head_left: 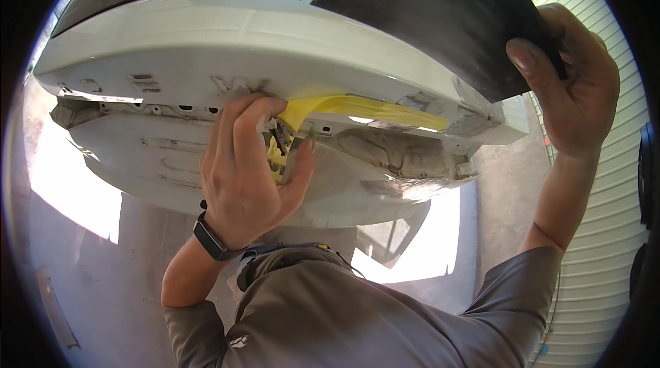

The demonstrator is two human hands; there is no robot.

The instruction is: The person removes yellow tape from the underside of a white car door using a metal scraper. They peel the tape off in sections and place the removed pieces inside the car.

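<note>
A white vehicle's rear panel [196,61], with patches of bare or scuffed filler, spans the view. My left hand [247,167], a dark band at its wrist, is at the panel's lower edge; its fingers are on yellow masking tape [381,109]. The tape runs to the right along that edge. Crumpled yellow tape [277,154] with dark bits on it shows between the thumb and fingers. My right hand [572,79] grips a dark flexible sheet [433,17] by its right edge, thumb on the near side. The sheet covers part of the panel and the dark window above.
Below the panel lies a dirty white bumper or lower body part [154,156] with recesses and holes. A ribbed, light-coloured wall [593,203] rises at the right. Bright sunlit patches mark the concrete floor [139,234], and a narrow strip [55,311] lies at the lower left.
</note>
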